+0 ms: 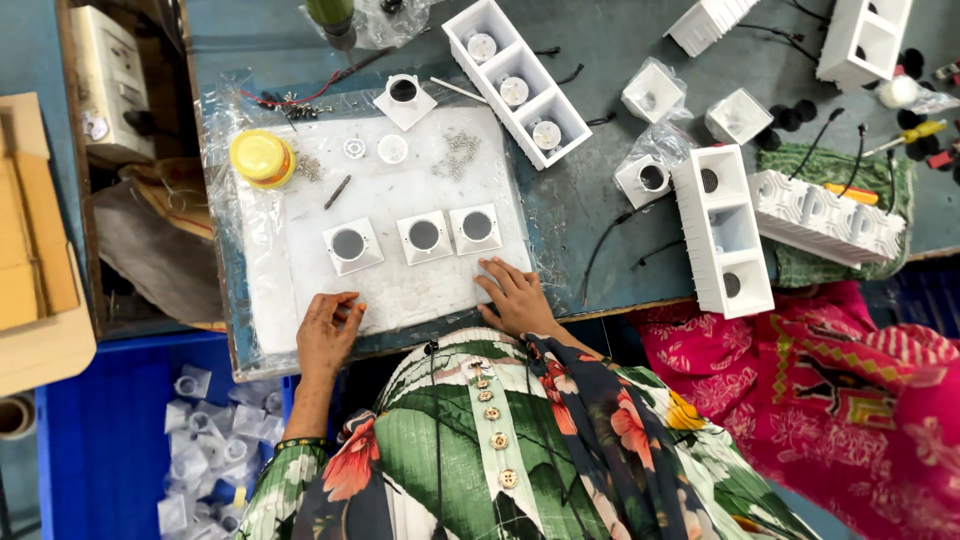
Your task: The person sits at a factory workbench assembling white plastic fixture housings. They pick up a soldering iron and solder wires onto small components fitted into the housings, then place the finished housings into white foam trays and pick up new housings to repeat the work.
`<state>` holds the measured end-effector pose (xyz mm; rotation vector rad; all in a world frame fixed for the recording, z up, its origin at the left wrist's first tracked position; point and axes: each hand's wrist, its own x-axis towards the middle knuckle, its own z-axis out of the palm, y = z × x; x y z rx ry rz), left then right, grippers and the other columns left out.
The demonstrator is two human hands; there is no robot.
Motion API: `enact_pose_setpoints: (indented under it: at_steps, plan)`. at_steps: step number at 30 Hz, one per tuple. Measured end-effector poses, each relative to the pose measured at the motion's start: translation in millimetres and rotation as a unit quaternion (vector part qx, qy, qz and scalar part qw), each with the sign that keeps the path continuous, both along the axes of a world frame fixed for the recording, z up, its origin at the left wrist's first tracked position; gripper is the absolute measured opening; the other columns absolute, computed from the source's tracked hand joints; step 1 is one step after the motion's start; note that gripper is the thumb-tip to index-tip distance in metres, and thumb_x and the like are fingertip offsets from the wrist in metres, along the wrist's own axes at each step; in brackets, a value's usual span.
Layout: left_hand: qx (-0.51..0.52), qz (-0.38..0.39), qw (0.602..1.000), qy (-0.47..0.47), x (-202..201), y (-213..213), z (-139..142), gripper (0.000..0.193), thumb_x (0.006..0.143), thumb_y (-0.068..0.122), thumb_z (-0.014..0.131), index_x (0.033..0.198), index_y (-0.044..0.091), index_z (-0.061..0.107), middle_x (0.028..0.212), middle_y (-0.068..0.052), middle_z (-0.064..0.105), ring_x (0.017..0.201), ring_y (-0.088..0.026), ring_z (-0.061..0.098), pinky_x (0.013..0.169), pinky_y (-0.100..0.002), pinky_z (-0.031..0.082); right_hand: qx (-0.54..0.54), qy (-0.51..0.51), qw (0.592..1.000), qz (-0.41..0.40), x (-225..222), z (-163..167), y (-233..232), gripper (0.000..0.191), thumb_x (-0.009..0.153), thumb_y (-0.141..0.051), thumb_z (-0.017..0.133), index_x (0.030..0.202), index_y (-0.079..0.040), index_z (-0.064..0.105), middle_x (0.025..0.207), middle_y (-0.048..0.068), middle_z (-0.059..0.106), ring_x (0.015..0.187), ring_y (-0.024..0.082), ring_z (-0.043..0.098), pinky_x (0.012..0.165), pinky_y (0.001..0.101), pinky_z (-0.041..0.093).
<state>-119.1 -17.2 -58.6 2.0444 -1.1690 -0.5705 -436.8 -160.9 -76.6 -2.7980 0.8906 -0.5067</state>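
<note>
Lying beyond both hands' fingers (497,270) (untouched), three housings (424,237)

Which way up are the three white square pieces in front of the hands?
Opening up: each of the three square pieces lies flat on the white pad, round hole facing the camera.

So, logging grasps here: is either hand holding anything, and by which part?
Nothing is held. Left hand and right hand both rest flat on the white foam mat.
</note>
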Motion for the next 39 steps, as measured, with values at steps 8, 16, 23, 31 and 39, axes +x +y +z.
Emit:
enact_pose_setpoints:
  at_steps: [8, 16, 23, 31, 39]
  plan:
    - [-0.036, 0.044, 0.998, -0.026, -30, 0, -2, 0.024, 0.087, 0.018, 0.08, 0.11, 0.01, 0.075, 0.102, -0.005, 0.066, 0.077, -0.017, 0.066, 0.07, -0.033, 0.054, 0.025, -0.018, 0.999, 0.018, -17, -5, -9, 0.052, 0.093, -0.035, 0.07, 0.139, -0.015, 0.058, 0.158, 0.005, 0.045, 0.129, 0.028, 0.05, 0.099, 0.0438, 0.038]
    - [-0.015, 0.054, 0.998, -0.03, -29, 1, -1, 0.021, 0.087, 0.02, 0.079, 0.106, 0.011, 0.076, 0.099, -0.003, 0.067, 0.075, -0.017, 0.065, 0.068, -0.033, 0.053, 0.015, -0.027, 0.999, 0.015, -17, -7, -5, 0.052, 0.091, -0.036, 0.071, 0.138, -0.016, 0.059, 0.156, 0.003, 0.046, 0.129, 0.028, 0.05, 0.101, 0.0441, 0.038]
    - [0.039, -0.071, 0.989, 0.12, 8, 9, -3, 0.037, 0.087, 0.031, 0.078, 0.118, 0.012, 0.074, 0.105, -0.004, 0.074, 0.087, -0.018, 0.068, 0.083, -0.032, 0.054, 0.047, -0.046, 0.998, -0.026, 5, 10, 8, 0.049, 0.082, -0.029, 0.075, 0.127, -0.015, 0.063, 0.146, 0.003, 0.055, 0.129, 0.027, 0.05, 0.1, 0.0459, 0.037]
    - [0.106, -0.33, 0.715, 0.607, 85, 86, 6, 0.061, 0.079, 0.035, 0.079, 0.13, 0.006, 0.065, 0.123, -0.004, 0.072, 0.118, -0.014, 0.066, 0.104, -0.029, 0.049, 0.076, -0.049, 0.994, -0.06, 32, 30, 19, 0.048, 0.075, -0.024, 0.077, 0.12, -0.013, 0.064, 0.138, 0.002, 0.059, 0.127, 0.027, 0.05, 0.098, 0.0463, 0.037]
    - [0.217, -0.274, 0.694, 0.629, 135, 126, -15, 0.034, 0.086, 0.016, 0.087, 0.108, -0.006, 0.073, 0.089, -0.006, 0.068, 0.074, -0.016, 0.063, 0.058, -0.032, 0.05, 0.093, -0.024, 0.993, -0.075, 52, 43, 29, 0.047, 0.076, -0.022, 0.076, 0.12, -0.011, 0.063, 0.138, 0.004, 0.057, 0.129, 0.03, 0.049, 0.102, 0.0482, 0.037]
